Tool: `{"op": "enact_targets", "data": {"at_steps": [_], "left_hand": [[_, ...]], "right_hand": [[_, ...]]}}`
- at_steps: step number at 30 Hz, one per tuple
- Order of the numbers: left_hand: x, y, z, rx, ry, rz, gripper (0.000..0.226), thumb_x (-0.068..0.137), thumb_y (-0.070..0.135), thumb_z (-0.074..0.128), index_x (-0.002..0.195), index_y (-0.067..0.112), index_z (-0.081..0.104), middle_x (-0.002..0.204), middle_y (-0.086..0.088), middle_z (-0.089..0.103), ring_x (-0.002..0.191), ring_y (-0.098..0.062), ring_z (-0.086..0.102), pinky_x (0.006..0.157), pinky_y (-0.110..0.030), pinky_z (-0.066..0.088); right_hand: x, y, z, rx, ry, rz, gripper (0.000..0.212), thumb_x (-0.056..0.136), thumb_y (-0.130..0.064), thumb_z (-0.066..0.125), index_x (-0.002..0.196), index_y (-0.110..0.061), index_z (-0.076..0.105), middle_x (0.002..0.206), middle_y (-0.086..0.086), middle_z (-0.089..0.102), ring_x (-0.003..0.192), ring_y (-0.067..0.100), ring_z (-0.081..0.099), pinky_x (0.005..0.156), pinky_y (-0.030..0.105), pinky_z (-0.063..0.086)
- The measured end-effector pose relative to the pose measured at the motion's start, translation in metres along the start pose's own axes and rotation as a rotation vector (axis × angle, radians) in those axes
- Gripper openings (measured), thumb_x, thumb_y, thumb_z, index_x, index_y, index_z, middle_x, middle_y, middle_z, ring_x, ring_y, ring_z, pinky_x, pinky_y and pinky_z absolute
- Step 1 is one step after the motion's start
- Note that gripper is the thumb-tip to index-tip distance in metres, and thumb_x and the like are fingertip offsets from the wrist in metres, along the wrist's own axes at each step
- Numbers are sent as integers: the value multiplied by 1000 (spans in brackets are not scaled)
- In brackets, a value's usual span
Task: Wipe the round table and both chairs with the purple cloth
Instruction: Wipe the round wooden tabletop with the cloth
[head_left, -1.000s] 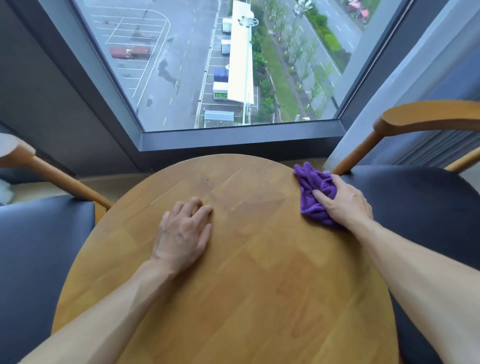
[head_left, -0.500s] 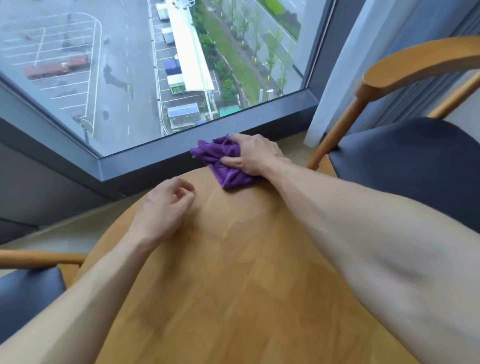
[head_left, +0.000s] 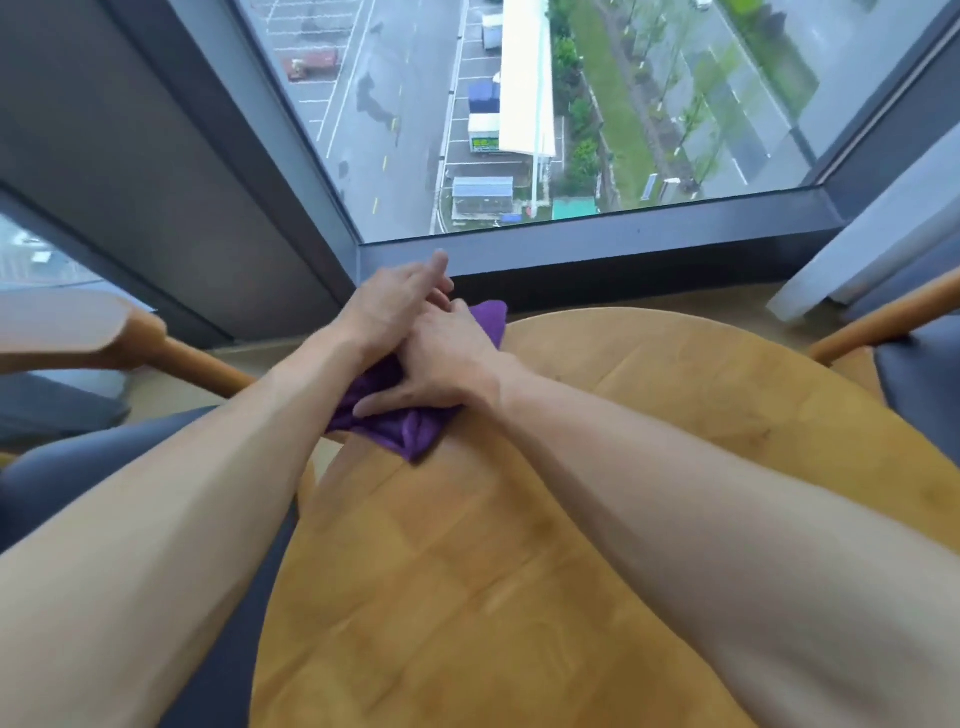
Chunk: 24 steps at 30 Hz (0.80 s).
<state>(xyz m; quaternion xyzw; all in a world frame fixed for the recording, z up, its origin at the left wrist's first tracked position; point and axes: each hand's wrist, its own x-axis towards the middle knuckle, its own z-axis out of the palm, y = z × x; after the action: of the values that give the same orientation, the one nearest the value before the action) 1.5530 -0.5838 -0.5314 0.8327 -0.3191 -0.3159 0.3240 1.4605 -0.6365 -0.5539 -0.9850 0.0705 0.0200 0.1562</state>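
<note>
Fingers of the right hand lie spread and fairly straight across the purple cloth, pressing it down at the far left edge of the round table, left of frame centre; the thumb points toward the lower left along the fabric. Fingers of the left hand are extended and close together, pointing toward the upper right, with the hand just above and behind the right one; whether it touches or grips the cloth cannot be told, since the right hand covers the contact area. Count: two hands, one cloth, one table, two chairs. The cloth is deep violet, soft and rumpled into folds, seen in two patches: a larger bunch below the right hand that overhangs the table rim slightly, and a small corner beyond the knuckles; the middle portion is hidden under the hand. The table top is light wood in joined strips, cut off by the bottom edge of the frame and partly covered by both forearms. The left chair shows a wooden rail and a dark blue seat at the left of the frame, its backrest blurred. The right chair appears only as a wooden rail and a sliver of dark seat at the right edge. A window fills the upper centre.
</note>
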Motion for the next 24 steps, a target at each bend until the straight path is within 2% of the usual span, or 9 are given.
{"op": "enact_targets", "data": {"at_steps": [2, 4, 6, 8, 10, 12, 16, 20, 24], "left_hand": [[1, -8, -3, -110, -15, 1, 60, 87, 74, 36, 113, 31, 68, 112, 5, 73, 109, -14, 66, 103, -40, 46], [-2, -14, 8, -171, -61, 10, 52, 94, 68, 38, 121, 33, 65, 123, 4, 69, 117, -14, 62, 106, -41, 44], [-7, -24, 24, 11, -116, 60, 46, 97, 65, 39, 123, 37, 64, 127, 5, 67, 120, -15, 59, 110, -39, 41], [-17, -28, 29, 251, -146, 66, 49, 82, 79, 44, 112, 47, 65, 111, 12, 71, 107, -13, 62, 97, -34, 47], [-28, -33, 21, 254, -148, 7, 48, 70, 84, 53, 97, 46, 68, 93, 15, 71, 94, -11, 65, 83, -29, 50], [-46, -45, 10, 218, -133, -64, 48, 72, 80, 59, 91, 37, 70, 89, 12, 72, 91, -12, 66, 82, -30, 51], [-107, -79, 7, 200, 68, -202, 54, 76, 76, 58, 83, 22, 63, 85, 4, 70, 88, -20, 64, 85, -40, 51], [-168, -101, 16, 214, 270, -331, 55, 77, 79, 52, 81, 24, 56, 88, 3, 66, 94, -26, 60, 87, -43, 50], [-221, -111, 31, 225, 407, -434, 56, 81, 80, 49, 91, 25, 58, 95, 3, 66, 100, -28, 60, 87, -42, 49]], "right_hand": [[-7, 9, -11, 171, 21, 10, 81, 67, -76, 65, 128, -23, 60, 131, 1, 59, 127, 24, 44, 99, 43, 40], [-17, 28, -18, 330, 100, 84, 56, 76, -54, 66, 117, -17, 66, 120, 4, 66, 119, 26, 54, 97, 39, 44], [-36, 48, -15, 368, 206, 266, 41, 83, -33, 56, 117, -11, 66, 118, 7, 65, 116, 27, 55, 99, 38, 42], [-61, 61, -8, 322, 240, 369, 42, 88, -20, 52, 128, -10, 59, 127, 8, 57, 122, 26, 49, 105, 38, 39], [-74, 67, 1, 189, 170, 262, 45, 94, -23, 51, 138, -12, 50, 134, 8, 52, 128, 27, 44, 114, 41, 28], [-75, 64, 4, 64, 111, 181, 48, 99, -32, 46, 144, -16, 45, 140, 8, 49, 137, 27, 37, 121, 44, 13], [-79, 50, 11, -36, 120, 331, 43, 105, -37, 30, 147, -35, 38, 157, 6, 30, 149, 25, 16, 121, 45, 6], [-93, 1, 15, -66, 149, 265, 36, 102, -22, 35, 132, -34, 51, 154, 8, 31, 144, 29, 22, 111, 43, 18], [-125, -59, 25, -71, 112, 142, 29, 99, -23, 40, 121, -29, 59, 143, 6, 42, 133, 28, 33, 100, 42, 32]]}}
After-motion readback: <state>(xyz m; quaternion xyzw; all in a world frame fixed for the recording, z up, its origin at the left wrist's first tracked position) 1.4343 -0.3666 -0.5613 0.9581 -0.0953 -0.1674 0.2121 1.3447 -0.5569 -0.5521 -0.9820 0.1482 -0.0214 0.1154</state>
